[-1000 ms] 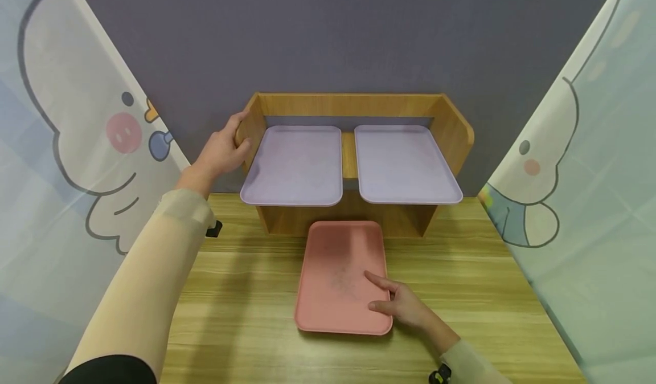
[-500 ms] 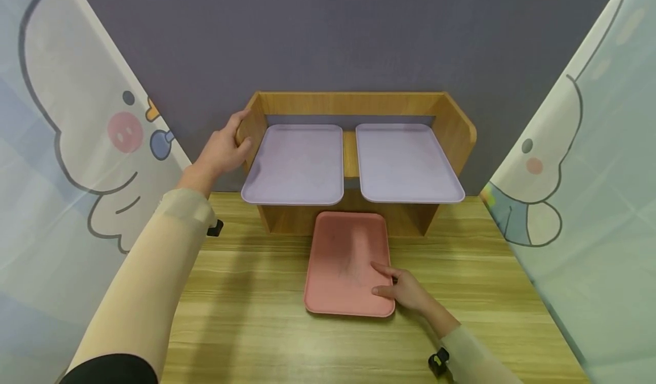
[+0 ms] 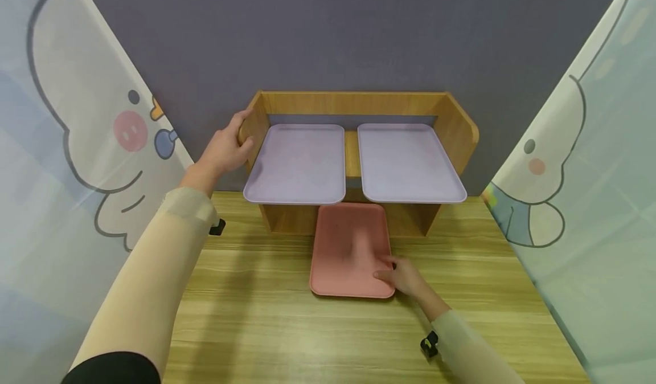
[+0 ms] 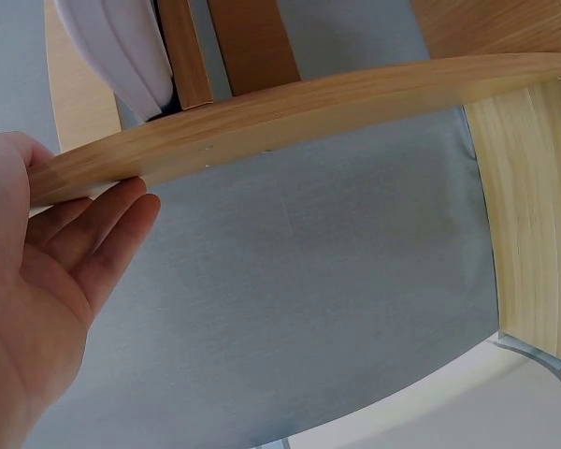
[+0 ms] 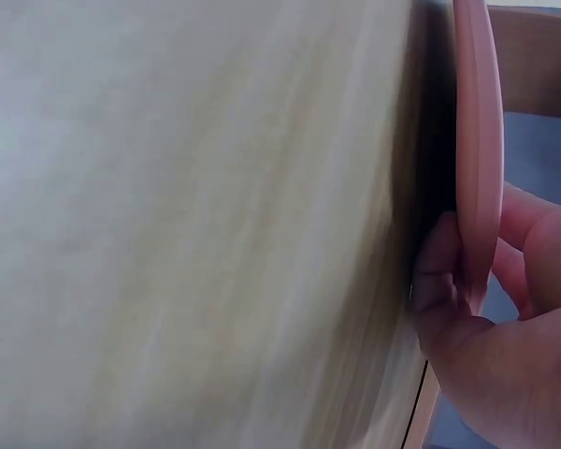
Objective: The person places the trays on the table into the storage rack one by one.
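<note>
My left hand (image 3: 222,149) grips the left side panel of a small wooden shelf (image 3: 353,103). In the left wrist view, the fingers of that hand lie along one face of the panel (image 4: 318,108). With my right hand (image 3: 407,277) I pinch the right edge of a pink rectangular tray (image 3: 338,247). The right wrist view has the tray's rim (image 5: 479,122) between thumb and fingers, with a shadowed gap beside the wooden tabletop. The tray's far end reaches the shelf's lower opening, below the upper deck.
Two lavender trays, a left one (image 3: 299,164) and a right one (image 3: 410,164), lie side by side on the upper deck, their front edges overhanging it. The wooden table (image 3: 266,338) meets a grey back panel (image 3: 353,31). Cartoon-printed curtains (image 3: 46,201) stand on both sides.
The pink tray has slid forward toward the shelf, its far end now at the lower opening. My right hand moved along with it. My left hand has kept its hold on the side panel.
</note>
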The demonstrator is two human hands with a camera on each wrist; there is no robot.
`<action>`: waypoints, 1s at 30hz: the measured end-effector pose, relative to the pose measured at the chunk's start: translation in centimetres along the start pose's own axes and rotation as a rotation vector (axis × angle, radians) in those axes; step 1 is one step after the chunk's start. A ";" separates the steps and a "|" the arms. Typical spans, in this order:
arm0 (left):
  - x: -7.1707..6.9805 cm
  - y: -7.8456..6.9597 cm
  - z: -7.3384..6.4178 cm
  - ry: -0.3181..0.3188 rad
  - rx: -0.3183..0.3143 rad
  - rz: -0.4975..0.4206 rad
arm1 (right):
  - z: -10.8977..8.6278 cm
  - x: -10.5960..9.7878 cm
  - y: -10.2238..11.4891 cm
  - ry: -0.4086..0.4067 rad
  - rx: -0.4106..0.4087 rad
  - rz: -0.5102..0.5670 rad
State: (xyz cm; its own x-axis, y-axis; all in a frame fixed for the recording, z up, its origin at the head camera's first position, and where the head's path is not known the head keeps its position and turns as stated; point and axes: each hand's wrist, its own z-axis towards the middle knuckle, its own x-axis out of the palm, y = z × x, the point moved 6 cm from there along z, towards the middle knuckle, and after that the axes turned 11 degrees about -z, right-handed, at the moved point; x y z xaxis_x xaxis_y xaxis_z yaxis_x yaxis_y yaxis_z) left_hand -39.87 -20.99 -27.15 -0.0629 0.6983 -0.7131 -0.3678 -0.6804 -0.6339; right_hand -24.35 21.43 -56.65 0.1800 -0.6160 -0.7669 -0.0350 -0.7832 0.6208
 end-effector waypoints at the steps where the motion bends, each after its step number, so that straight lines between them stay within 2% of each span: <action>1: 0.0 0.0 0.0 -0.001 0.002 0.001 | 0.3 -0.1 0.0 -0.004 0.017 0.006; 6: 0.1 0.1 0.2 -0.008 0.009 0.009 | 1.5 -0.3 0.0 -0.009 0.039 0.005; 11: 0.2 0.3 0.4 -0.011 0.004 0.010 | 2.7 -0.8 0.1 -0.072 -0.013 -0.069; 15: 0.3 0.5 0.5 -0.012 0.004 0.007 | 3.4 -1.1 0.1 -0.113 -0.024 -0.099; 20: 0.3 0.5 0.5 -0.013 0.005 0.004 | 3.9 -1.2 -0.2 -0.150 -0.008 -0.073; 24: 0.3 0.5 0.4 -0.017 0.004 -0.001 | 4.2 -1.1 -0.5 -0.153 0.031 -0.047; 30: 0.3 0.6 0.5 -0.021 0.009 0.000 | 4.5 -1.1 -0.7 -0.165 0.040 -0.021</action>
State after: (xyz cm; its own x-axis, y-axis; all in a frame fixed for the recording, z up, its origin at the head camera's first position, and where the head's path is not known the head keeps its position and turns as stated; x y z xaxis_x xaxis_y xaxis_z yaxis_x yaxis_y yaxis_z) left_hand -40.53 -21.05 -27.60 -0.0823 0.7026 -0.7068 -0.3763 -0.6786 -0.6307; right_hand -28.98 22.24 -57.02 0.0171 -0.6025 -0.7979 -0.0726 -0.7967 0.6000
